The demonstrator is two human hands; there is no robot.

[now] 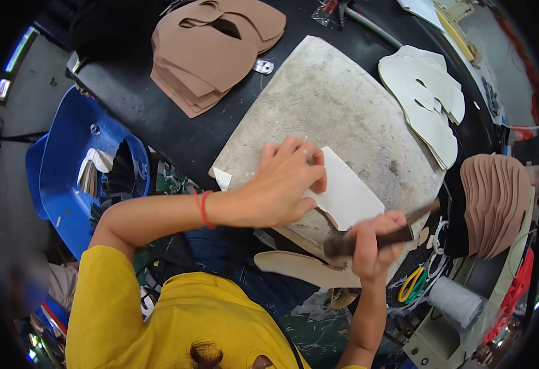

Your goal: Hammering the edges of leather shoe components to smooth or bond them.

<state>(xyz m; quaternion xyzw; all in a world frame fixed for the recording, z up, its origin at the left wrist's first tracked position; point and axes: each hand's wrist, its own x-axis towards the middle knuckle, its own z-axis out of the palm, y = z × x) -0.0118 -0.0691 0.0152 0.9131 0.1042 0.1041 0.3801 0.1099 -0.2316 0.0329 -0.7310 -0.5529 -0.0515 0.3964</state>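
My left hand [285,181], fingers curled, grips the near-left part of a white shaped piece [352,194] of leather-like sheet. The piece lies on a pale, worn slab [294,92]. My right hand [374,246] is closed round a dark tool [398,237] that looks like a hammer, blurred by motion. Its thick dark end [337,247] points left, just beyond the piece's near edge, and its thin end reaches right over the slab. A long beige piece [303,269] lies at the slab's near edge, across my lap.
Brown cut pieces [214,55] are stacked at far left, white ones [423,98] at right. More brown pieces [497,197] fan out at far right, near yellow-handled scissors [411,284] and a thread spool [457,301]. A blue bin [66,166] stands left; another hammer [368,24] lies behind.
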